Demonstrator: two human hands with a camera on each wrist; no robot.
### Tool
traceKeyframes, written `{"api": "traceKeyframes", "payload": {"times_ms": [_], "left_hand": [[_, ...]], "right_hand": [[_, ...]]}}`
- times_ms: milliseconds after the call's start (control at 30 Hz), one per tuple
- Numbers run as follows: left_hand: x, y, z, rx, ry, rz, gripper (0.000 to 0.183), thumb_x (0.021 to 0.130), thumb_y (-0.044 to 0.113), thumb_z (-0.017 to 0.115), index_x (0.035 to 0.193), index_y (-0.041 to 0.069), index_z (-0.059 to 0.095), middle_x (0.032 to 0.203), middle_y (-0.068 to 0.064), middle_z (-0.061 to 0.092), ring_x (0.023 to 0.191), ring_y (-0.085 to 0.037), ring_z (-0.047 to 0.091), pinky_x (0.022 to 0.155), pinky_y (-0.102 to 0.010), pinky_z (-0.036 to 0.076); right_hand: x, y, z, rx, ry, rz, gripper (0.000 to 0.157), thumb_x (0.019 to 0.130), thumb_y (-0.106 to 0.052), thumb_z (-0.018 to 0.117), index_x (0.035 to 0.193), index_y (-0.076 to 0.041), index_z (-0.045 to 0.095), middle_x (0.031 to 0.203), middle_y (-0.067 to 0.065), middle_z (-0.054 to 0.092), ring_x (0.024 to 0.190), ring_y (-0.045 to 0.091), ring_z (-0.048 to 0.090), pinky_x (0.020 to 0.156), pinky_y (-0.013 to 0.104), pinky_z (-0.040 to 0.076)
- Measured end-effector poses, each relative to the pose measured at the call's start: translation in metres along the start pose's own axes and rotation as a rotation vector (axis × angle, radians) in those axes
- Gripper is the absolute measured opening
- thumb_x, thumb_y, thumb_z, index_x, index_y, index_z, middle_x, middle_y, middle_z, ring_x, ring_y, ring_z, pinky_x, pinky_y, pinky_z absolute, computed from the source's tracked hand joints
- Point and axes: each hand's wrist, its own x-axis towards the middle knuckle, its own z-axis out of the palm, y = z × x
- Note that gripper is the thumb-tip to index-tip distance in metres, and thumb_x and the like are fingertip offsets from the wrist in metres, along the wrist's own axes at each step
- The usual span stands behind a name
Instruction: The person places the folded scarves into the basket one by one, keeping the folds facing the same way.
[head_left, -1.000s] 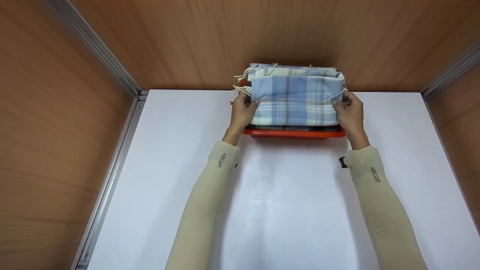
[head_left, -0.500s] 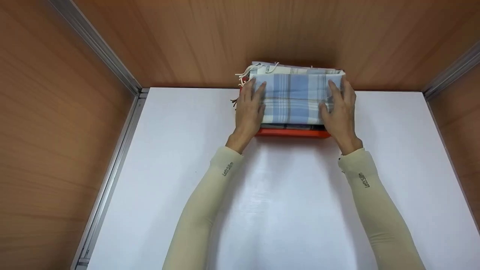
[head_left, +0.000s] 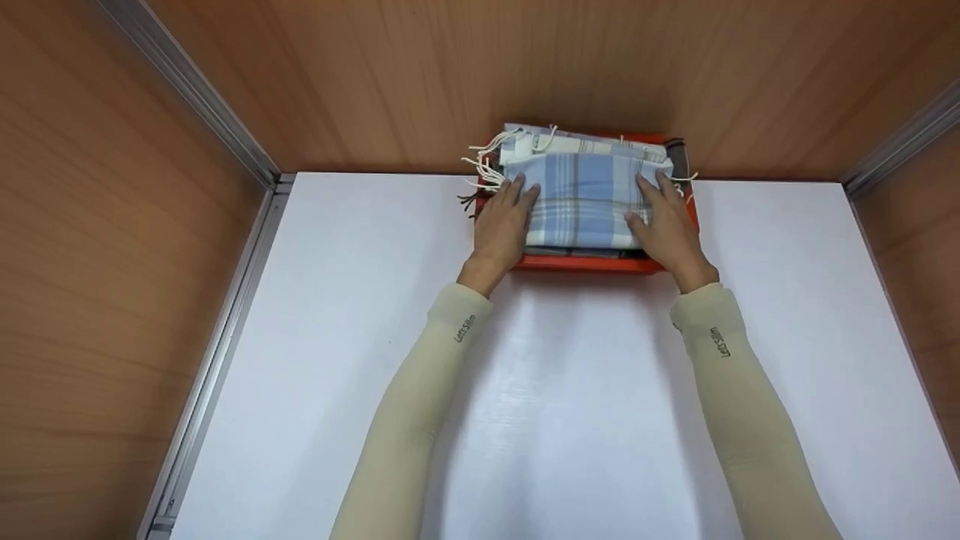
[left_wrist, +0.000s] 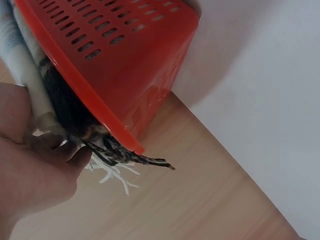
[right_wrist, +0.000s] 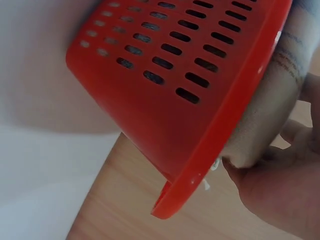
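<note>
We see the left hand (head_left: 501, 229) and the right hand (head_left: 666, 225) laid flat, fingers straight, on the two ends of the blue plaid cloth (head_left: 583, 204); neither hand curls round it, both press down on its top. The cloth lies folded on a stack of other folded cloths (head_left: 577, 142) in the red basket (head_left: 585, 263), which stands at the far edge of the white table (head_left: 585, 405), right against the wooden back wall (head_left: 480, 75). White fringe (head_left: 484, 166) spills over the basket's left rim just beside the left hand's fingers (head_left: 525, 193), and dark fringe (left_wrist: 127, 156) hangs below it. The basket's slotted side fills the right wrist view. Wooden side walls with metal rails (head_left: 187, 90) close in the table left and right.
</note>
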Motion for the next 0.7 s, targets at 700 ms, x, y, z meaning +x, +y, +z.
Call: {"api": "traceKeyframes", "payload": {"times_ms": [700], "left_hand": [[0.007, 0.015, 0.007, -0.028, -0.072, -0.048, 0.049, 0.111, 0.005, 0.045, 0.158, 0.015, 0.050, 0.168, -0.013, 0.039, 0.154, -0.035, 0.038, 0.119, -0.048, 0.041]], "right_hand": [[0.004, 0.003, -0.007, -0.079, -0.054, 0.030, 0.066, 0.104, -0.017, 0.065, 0.162, -0.002, 0.038, 0.171, 0.028, 0.020, 0.158, 0.047, 0.021, 0.127, 0.059, 0.021]]}}
